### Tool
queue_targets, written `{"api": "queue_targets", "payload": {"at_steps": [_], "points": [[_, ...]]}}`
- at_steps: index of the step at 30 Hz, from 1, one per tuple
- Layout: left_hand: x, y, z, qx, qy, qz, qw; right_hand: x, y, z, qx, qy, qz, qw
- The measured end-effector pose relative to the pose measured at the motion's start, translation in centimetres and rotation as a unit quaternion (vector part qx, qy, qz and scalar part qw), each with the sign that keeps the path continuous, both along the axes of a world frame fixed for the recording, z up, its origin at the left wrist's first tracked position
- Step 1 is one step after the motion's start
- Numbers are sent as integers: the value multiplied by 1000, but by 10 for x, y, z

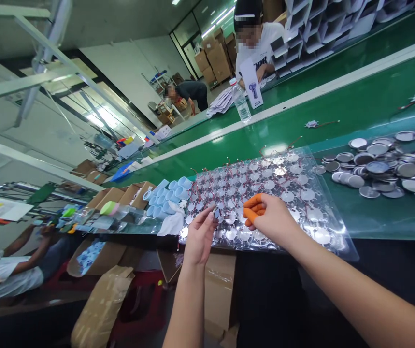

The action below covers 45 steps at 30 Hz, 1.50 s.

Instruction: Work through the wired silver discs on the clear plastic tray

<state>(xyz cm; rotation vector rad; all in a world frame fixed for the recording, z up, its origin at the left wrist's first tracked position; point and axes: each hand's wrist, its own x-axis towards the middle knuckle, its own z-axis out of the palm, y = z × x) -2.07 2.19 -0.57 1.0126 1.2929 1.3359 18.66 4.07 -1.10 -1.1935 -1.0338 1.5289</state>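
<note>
My left hand point(199, 236) is raised over the near edge of the bench and pinches a small dark square part point(216, 213) between thumb and fingers. My right hand point(268, 215), with orange finger cots on its fingertips, is curled just to the right of it; whether it holds anything is hidden. Both hands hover above a clear plastic sheet point(341, 241) covered with several round silver discs with thin red wires point(265, 183).
A pile of round metal lids point(381, 166) lies right of the sheet. Light-blue caps point(167, 195) and cardboard boxes point(120, 195) sit to the left. A water bottle point(241, 100) stands on the green belt point(337, 111). Other people work across the belt and at lower left.
</note>
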Motion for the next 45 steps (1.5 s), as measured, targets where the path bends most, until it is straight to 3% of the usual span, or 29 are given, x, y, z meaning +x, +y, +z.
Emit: {"api": "queue_targets", "payload": {"at_steps": [8, 15, 22, 30, 33, 37, 41, 45], "points": [[10, -9, -9, 52, 163, 3, 985, -13, -3, 14, -66, 93, 32, 993], [11, -11, -9, 185, 421, -33, 887, -20, 0, -3, -57, 87, 35, 994], [6, -8, -15, 200, 457, -72, 864, -28, -1, -29, 28, -40, 43, 998], [3, -5, -9, 219, 471, -92, 850, -25, -3, -23, 99, -186, 23, 977], [2, -4, -8, 203, 466, -86, 857, -25, -3, -22, 98, -199, 28, 975], [-1, -2, -10, 133, 407, -66, 901, -25, -3, -22, 93, -208, 29, 973], [-2, 1, -11, 57, 299, -45, 952, -26, -4, -21, 100, -209, 26, 972], [-2, 4, -10, 39, 144, 23, 989, -23, -5, -21, 100, -204, 17, 974]]}}
